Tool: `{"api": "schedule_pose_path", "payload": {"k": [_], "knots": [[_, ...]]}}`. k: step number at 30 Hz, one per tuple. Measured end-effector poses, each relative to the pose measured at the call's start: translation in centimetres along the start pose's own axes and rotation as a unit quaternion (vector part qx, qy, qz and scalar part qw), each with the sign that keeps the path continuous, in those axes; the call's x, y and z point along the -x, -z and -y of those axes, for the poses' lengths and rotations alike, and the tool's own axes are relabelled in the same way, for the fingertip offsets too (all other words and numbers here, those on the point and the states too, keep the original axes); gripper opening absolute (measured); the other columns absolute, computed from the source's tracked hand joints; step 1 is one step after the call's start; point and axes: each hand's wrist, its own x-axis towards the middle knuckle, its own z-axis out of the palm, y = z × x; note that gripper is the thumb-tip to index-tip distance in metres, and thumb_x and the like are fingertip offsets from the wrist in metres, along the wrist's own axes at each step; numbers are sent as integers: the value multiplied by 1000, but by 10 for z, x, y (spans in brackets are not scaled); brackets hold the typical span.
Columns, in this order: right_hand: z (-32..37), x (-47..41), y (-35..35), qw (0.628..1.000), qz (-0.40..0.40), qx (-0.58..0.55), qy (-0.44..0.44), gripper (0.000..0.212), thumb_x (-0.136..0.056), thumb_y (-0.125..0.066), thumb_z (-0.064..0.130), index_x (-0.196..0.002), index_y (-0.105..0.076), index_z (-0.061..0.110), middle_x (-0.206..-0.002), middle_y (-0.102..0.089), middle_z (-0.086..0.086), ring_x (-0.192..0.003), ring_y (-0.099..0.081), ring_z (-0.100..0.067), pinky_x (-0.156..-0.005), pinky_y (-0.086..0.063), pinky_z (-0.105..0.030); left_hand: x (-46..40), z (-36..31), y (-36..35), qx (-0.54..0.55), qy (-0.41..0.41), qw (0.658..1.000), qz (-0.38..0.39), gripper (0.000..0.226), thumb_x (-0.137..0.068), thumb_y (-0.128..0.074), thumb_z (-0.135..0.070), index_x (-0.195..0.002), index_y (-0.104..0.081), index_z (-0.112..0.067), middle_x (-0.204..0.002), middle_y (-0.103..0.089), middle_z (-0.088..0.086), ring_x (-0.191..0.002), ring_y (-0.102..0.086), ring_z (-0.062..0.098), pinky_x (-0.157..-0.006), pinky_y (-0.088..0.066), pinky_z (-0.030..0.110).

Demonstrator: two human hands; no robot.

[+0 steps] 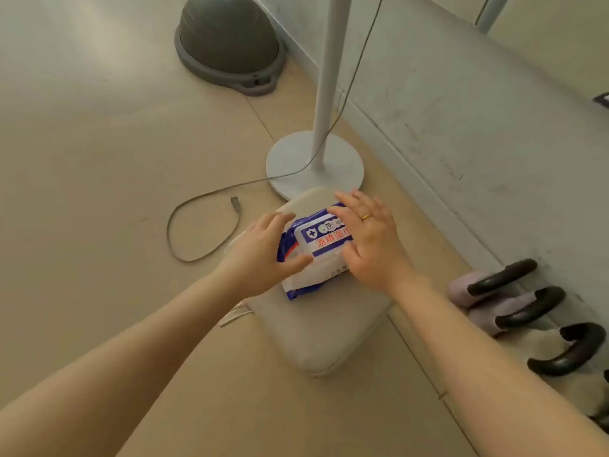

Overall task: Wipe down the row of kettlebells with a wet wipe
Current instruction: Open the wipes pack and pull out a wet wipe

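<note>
A blue and white pack of wet wipes [321, 245] with red lettering lies on a beige cushion [323, 331] on the floor. My left hand [263, 255] grips the pack's left end, thumb on its front edge. My right hand [369, 239] rests flat over the pack's right side, fingers spread on the lid. A row of kettlebells [514, 301] with black handles stands along the wall at the right; the nearer ones run out of view.
A white fan stand [314, 163] with a round base stands just behind the cushion. Its grey cable [204, 225] loops on the floor to the left. A grey dome-shaped balance trainer [229, 44] sits farther back by the wall.
</note>
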Motion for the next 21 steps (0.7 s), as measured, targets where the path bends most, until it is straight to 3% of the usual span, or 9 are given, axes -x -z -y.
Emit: {"api": "schedule_pose_path", "payload": {"k": [3, 7, 10, 13, 17, 21], "knots": [[-22, -6, 4, 996, 85, -16, -22, 68, -74, -33, 28, -141, -35, 21, -153, -28, -2, -144, -10, -25, -114, 0, -35, -10, -10, -17, -95, 0, 995, 4, 96, -74, -59, -63, -147, -18, -17, -152, -27, -3, -138, -27, 17, -110, -23, 31], [-31, -8, 0, 986, 155, -54, 0, 72, -76, -54, 43, -142, -33, 27, -148, -35, 0, -141, -19, -23, -112, -19, -35, -13, -13, -27, -101, 17, 995, 8, 101, -71, -65, -61, -147, -17, -15, -151, -30, -2, -137, -29, 18, -111, -22, 31], [-33, -7, -3, 989, 141, 17, 38, 79, -69, -54, 58, -139, -40, 25, -137, -46, 0, -131, -35, -23, -102, -32, -39, -18, -8, -20, -116, -19, 993, 25, 98, -70, -70, -54, -146, -21, -16, -147, -35, -1, -135, -32, 20, -110, -22, 31], [-28, 0, -12, 994, 104, 7, 41, 83, -67, -50, 66, -135, -47, 19, -132, -52, -4, -125, -44, -26, -99, -37, -41, -25, 3, -11, -132, -59, 988, 61, 96, -69, -72, -52, -146, -23, -20, -145, -36, -3, -134, -32, 19, -109, -20, 28], [-21, 2, -20, 996, 72, -3, 53, 76, -68, -46, 64, -126, -57, 15, -126, -57, -8, -117, -53, -29, -95, -45, -43, -24, 17, -9, -98, -64, 990, 75, 101, -62, -61, -70, -144, -25, -24, -139, -38, -5, -129, -36, 17, -107, -26, 29], [-19, 5, -18, 995, 48, 31, 77, 61, -77, -46, 60, -117, -63, 17, -124, -59, -6, -109, -59, -24, -81, -55, -40, -21, 13, -27, -53, -42, 996, 50, 97, -69, -49, -76, -146, -19, -26, -142, -31, -4, -133, -28, 15, -111, -14, 29]]}}
